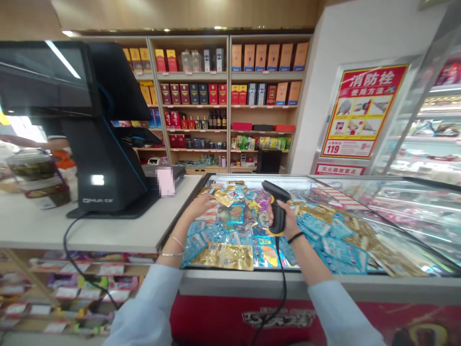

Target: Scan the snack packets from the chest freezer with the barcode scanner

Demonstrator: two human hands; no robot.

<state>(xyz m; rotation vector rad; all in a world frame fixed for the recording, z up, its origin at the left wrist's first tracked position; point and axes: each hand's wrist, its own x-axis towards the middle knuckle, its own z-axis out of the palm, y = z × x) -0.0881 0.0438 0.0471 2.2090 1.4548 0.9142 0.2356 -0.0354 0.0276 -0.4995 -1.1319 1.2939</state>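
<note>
My right hand is wrapped round the grip of a black-and-yellow barcode scanner, held upright over the packets. Its black cable hangs down over the front edge. Farther left, my left hand reaches forward with its fingers stretched out, close to a gold packet; whether they touch it I cannot tell. Below the hands, blue packets and a large gold packet lie on the glass-topped freezer. More blue packets and gold packets are heaped to the right of the scanner.
On the white counter at left stands a black cash register screen. Stacked tubs are beside it. Shelves of boxes and bottles line the back wall. A red poster hangs at right. Another person's arm shows at far left.
</note>
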